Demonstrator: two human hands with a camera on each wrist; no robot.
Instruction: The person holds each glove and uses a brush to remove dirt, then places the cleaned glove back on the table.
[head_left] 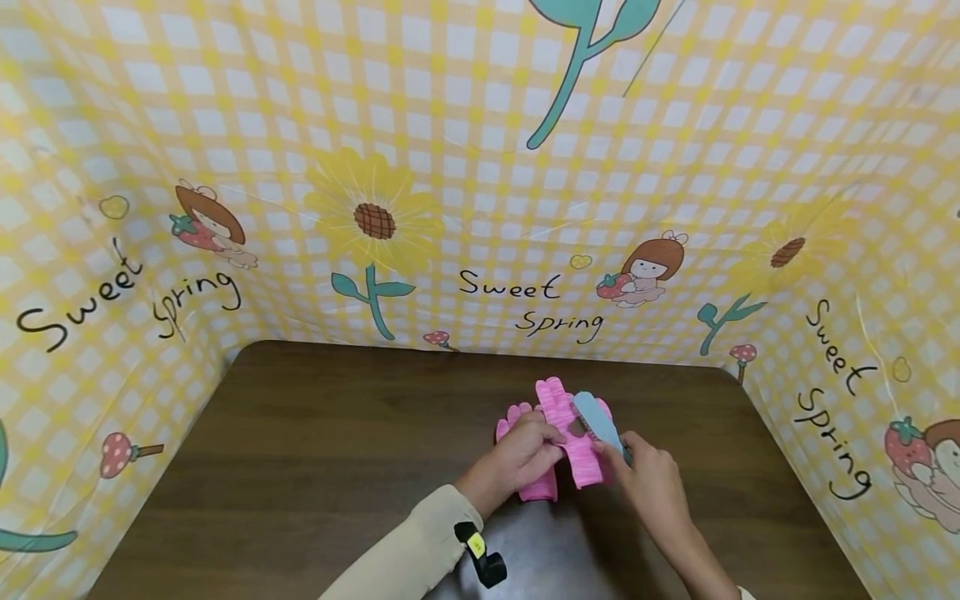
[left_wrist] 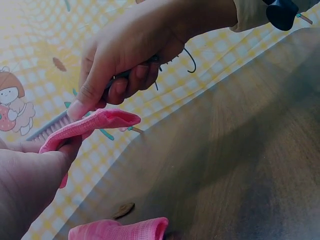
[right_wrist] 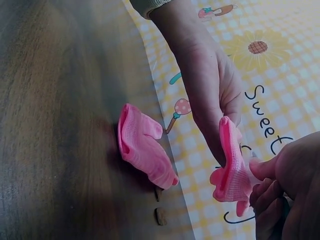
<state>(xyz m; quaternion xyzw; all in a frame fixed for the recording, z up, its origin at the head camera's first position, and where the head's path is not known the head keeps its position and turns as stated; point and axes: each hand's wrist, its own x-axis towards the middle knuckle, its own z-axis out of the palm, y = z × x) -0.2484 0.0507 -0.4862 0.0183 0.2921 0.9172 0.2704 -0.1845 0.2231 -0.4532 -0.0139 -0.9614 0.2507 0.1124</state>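
Note:
My left hand point(head_left: 525, 450) pinches a pink knitted glove point(head_left: 558, 408) and holds it up off the table. In my right hand point(head_left: 652, 483) is a light blue brush point(head_left: 596, 417), gripped by its handle. The bristles point(left_wrist: 52, 125) face the raised glove and lie against or very close to it. A small dark patch point(head_left: 577, 427) shows on the glove beside the brush head. A second pink glove point(right_wrist: 145, 145) lies on the table below and behind the left hand. Fingers of the left hand are partly hidden by the raised glove.
The dark wooden table point(head_left: 337, 433) has a yellow checked cloth point(head_left: 480, 208) standing round its back and sides. A small brown piece point(right_wrist: 160, 216) appears near the table's edge, by the lying glove. A black strap point(head_left: 480, 554) hangs at the left wrist.

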